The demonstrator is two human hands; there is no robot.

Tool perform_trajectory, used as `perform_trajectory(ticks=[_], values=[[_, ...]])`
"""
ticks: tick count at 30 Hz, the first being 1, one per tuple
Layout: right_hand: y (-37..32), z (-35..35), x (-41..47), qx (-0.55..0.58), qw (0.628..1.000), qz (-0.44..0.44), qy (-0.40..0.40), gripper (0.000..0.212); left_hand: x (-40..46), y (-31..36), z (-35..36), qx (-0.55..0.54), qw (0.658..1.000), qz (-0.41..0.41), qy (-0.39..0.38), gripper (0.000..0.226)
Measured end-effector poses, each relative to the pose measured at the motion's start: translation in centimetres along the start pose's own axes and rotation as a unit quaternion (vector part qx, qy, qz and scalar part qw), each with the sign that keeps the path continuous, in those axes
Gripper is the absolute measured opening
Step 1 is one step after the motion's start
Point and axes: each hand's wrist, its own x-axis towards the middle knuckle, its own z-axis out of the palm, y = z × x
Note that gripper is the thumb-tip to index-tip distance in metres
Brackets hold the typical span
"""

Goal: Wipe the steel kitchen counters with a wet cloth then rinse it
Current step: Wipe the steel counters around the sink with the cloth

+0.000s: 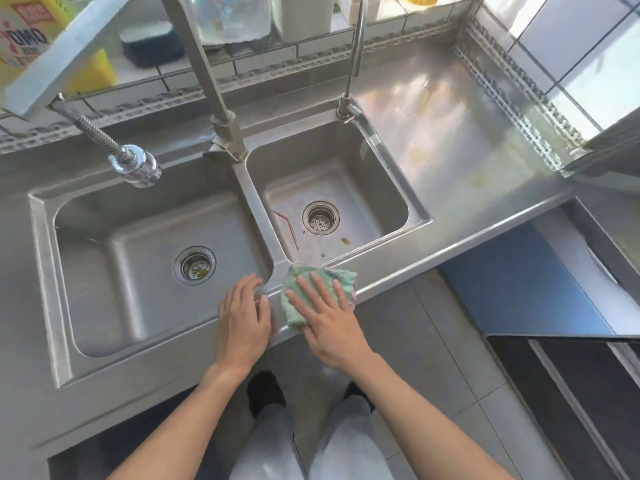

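Observation:
A folded green cloth (343, 276) lies on the front rim of the steel counter (446, 140), at the foot of the divider between the two sink basins. My right hand (325, 317) presses flat on the cloth with fingers spread. My left hand (244, 317) rests flat on the rim just left of the cloth, fingers reaching over the edge of the large left basin (104, 271). It holds nothing. The smaller right basin (388, 188) lies behind the cloth. A tall tap (207, 64) rises from the divider, its spray head (136, 164) hanging over the left basin.
A thin second tap (353, 64) stands at the right basin's back corner. A yellow detergent box (24, 32), a dark sponge (152, 43) and a plastic bottle (232, 19) sit on the tiled ledge behind. Yellowish stains mark the right counter. The floor lies below the front edge.

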Motion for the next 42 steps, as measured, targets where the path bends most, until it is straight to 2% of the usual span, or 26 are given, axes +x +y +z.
perform_trajectory(ticks=[2, 4, 7, 10, 12, 14, 16, 19, 23, 25, 27, 29, 32, 34, 36, 38, 40, 42], values=[[3.4, -1.0, -1.1, -0.017, 0.997, -0.069, -0.023, 0.073, 0.7, 2.9, 1.6, -0.014, 1.0, 0.024, -0.009, 0.032], [8.0, -2.5, -2.0, -0.039, 0.995, -0.082, -0.035, 0.073, 1.4, 5.6, 3.2, -0.019, 0.999, 0.045, -0.019, 0.033], [16.1, -5.4, -2.8, -0.035, 0.999, -0.008, -0.025, 0.072, 2.8, 9.2, 5.6, -0.031, 0.997, 0.069, -0.025, 0.032], [22.2, -7.7, -2.7, -0.005, 0.994, 0.113, -0.003, 0.065, 4.8, 12.8, 8.6, -0.06, 0.996, 0.057, -0.031, 0.033], [23.0, -8.2, -1.6, 0.028, 0.98, 0.194, 0.033, 0.06, 5.9, 15.1, 10.5, -0.067, 0.997, 0.021, -0.024, 0.033], [21.2, -7.5, -0.5, 0.047, 0.966, 0.242, 0.072, 0.057, 6.4, 16.5, 12.1, -0.029, 1.0, -0.002, 0.007, 0.033], [18.2, -6.0, -0.4, 0.046, 0.974, 0.209, 0.082, 0.059, 6.5, 16.8, 12.9, 0.02, 0.999, -0.006, 0.039, 0.039], [16.5, -4.6, -1.7, 0.043, 0.995, 0.081, 0.037, 0.067, 6.6, 16.6, 13.4, 0.07, 0.997, -0.009, 0.04, 0.054], [21.8, -5.9, -3.3, 0.017, 0.999, -0.045, -0.004, 0.07, 6.7, 16.8, 13.9, 0.083, 0.995, -0.027, 0.036, 0.057], [25.2, -7.1, -4.0, -0.007, 0.998, -0.059, -0.01, 0.07, 6.5, 16.5, 13.7, 0.086, 0.995, -0.033, 0.03, 0.057], [29.1, -8.4, -4.3, -0.011, 1.0, -0.025, 0.001, 0.067, 6.6, 16.6, 13.7, 0.088, 0.995, -0.038, 0.027, 0.058], [31.4, -9.4, -3.9, 0.01, 0.999, 0.05, 0.018, 0.062, 6.6, 16.7, 13.7, 0.093, 0.995, -0.042, 0.021, 0.059], [29.8, -9.4, -1.2, 0.037, 0.978, 0.187, 0.081, 0.057, 6.7, 16.9, 13.6, 0.093, 0.994, -0.049, 0.011, 0.061], [26.6, -8.6, 0.6, 0.042, 0.963, 0.244, 0.109, 0.057, 6.6, 17.0, 13.5, 0.093, 0.994, -0.049, 0.009, 0.062], [23.6, -7.6, 1.2, 0.051, 0.97, 0.212, 0.105, 0.057, 6.6, 17.2, 13.3, 0.095, 0.994, -0.048, 0.007, 0.062], [22.0, -6.5, 0.2, 0.051, 0.99, 0.111, 0.073, 0.058, 6.7, 17.2, 13.3, 0.1, 0.994, -0.047, 0.004, 0.062], [22.3, -6.1, -1.8, 0.039, 0.998, 0.021, 0.036, 0.061, 6.6, 17.3, 13.2, 0.1, 0.994, -0.047, 0.002, 0.062], [24.6, -6.5, -3.5, 0.019, 0.999, -0.03, 0.018, 0.065, 6.7, 17.4, 13.1, 0.096, 0.994, -0.052, -0.003, 0.062]])
